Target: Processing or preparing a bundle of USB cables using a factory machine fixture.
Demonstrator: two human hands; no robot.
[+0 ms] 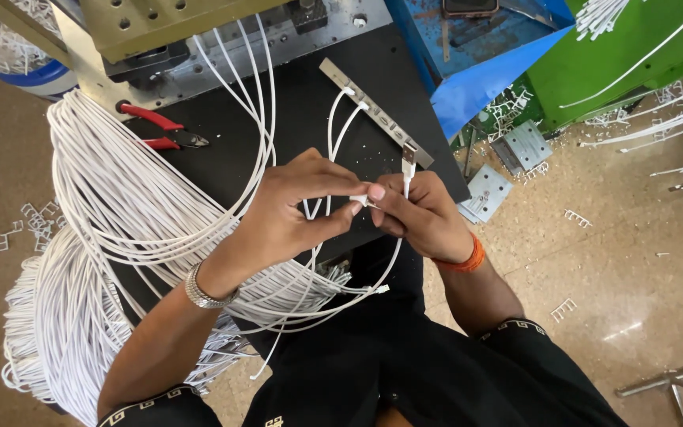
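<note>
My left hand point(294, 209) and my right hand point(420, 213) meet over the black worktable point(310, 103). Both pinch the same small white cable end point(361, 200) between thumb and fingertips. A metal plug point(409, 158) on a white cable sticks up out of my right hand. Thin white cables loop from my hands up to a grey metal strip jig point(373, 111). A large bundle of white cables point(112, 205) drapes over the table's left side. A metal bracelet circles my left wrist, an orange band my right wrist.
Red-handled pliers point(160, 130) lie at the table's back left, under a metal machine frame point(167, 24). A blue box point(484, 55) and green panel point(618, 55) stand to the right. Metal plates point(488, 190) and white plastic scraps litter the floor.
</note>
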